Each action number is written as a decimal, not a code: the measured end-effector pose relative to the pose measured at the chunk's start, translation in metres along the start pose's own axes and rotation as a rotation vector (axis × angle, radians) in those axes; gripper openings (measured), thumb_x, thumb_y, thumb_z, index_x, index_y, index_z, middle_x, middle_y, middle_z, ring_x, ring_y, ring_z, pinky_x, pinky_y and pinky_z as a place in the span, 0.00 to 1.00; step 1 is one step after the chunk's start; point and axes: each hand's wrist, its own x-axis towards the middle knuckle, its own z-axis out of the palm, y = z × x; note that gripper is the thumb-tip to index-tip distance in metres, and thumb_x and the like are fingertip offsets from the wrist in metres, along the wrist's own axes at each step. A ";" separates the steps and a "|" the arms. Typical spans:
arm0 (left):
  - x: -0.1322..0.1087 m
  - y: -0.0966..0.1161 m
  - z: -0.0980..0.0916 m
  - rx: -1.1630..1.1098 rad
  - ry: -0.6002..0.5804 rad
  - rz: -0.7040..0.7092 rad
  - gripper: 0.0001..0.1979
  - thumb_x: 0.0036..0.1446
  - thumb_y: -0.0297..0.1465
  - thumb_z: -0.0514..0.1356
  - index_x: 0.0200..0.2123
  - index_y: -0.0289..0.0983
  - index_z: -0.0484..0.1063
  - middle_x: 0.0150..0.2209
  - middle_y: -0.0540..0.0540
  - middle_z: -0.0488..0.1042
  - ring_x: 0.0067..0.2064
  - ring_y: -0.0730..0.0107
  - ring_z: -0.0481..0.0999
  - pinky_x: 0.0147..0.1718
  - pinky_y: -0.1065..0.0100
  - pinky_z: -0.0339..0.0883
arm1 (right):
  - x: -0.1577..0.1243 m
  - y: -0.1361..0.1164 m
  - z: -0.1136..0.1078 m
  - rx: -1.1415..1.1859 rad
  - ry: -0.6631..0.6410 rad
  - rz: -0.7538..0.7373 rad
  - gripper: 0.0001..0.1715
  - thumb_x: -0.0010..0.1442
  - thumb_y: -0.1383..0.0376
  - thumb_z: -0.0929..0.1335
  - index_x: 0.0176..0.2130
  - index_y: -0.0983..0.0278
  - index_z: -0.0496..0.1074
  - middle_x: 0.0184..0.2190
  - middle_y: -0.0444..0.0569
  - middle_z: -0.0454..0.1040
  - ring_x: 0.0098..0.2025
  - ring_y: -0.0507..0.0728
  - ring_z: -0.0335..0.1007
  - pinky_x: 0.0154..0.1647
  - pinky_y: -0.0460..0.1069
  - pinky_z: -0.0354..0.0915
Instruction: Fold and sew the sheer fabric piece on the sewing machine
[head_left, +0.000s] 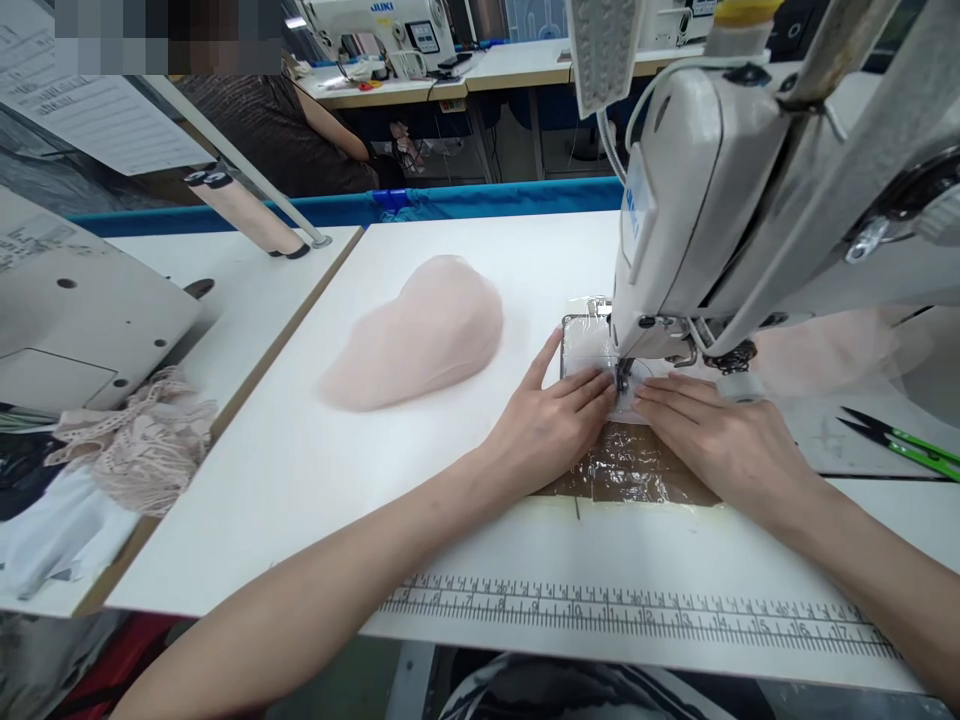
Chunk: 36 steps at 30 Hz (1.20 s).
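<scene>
My left hand (559, 425) lies flat beside the needle area of a white sewing machine (675, 190), thumb stretched outward and fingertips near the presser foot (622, 372). On the other side of the foot, my right hand (720, 430) rests with its fingers extended and close together. Both sets of fingertips press on a thin, pale, sheer fabric piece (628, 408), mostly hidden by the hands. Beneath the hands, brown board covered in clear tape (637, 470) is fixed to the table. A blush-pink sheer fabric piece (427, 335) lies to the left.
Green thread snips (907, 445) lie at the right, near more pale pink sheer fabric (825, 350). A printed ruler (637, 610) runs along the table's front edge. Cords and cloth (165, 440) sit on the left table. A person (277, 135) sits beyond the blue cloth edge (510, 195).
</scene>
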 end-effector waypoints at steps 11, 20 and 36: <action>0.001 -0.002 0.003 0.018 0.013 -0.007 0.15 0.65 0.26 0.50 0.49 0.33 0.72 0.49 0.43 0.76 0.53 0.63 0.74 0.65 0.40 0.42 | 0.001 -0.001 0.001 0.077 -0.190 0.149 0.20 0.62 0.74 0.60 0.49 0.63 0.73 0.51 0.51 0.74 0.45 0.59 0.74 0.34 0.50 0.71; 0.000 -0.001 0.001 0.025 -0.025 -0.030 0.16 0.66 0.29 0.49 0.51 0.33 0.71 0.51 0.42 0.74 0.55 0.62 0.72 0.65 0.42 0.45 | 0.000 0.000 0.000 0.092 -0.218 0.147 0.22 0.62 0.75 0.60 0.52 0.65 0.71 0.45 0.53 0.77 0.45 0.59 0.73 0.31 0.48 0.70; 0.003 0.004 -0.019 0.177 0.151 0.047 0.14 0.63 0.38 0.54 0.31 0.36 0.74 0.31 0.48 0.78 0.34 0.68 0.75 0.40 0.61 0.63 | 0.001 -0.012 -0.001 0.158 0.061 0.077 0.16 0.59 0.76 0.62 0.45 0.70 0.73 0.44 0.51 0.78 0.42 0.56 0.74 0.38 0.50 0.68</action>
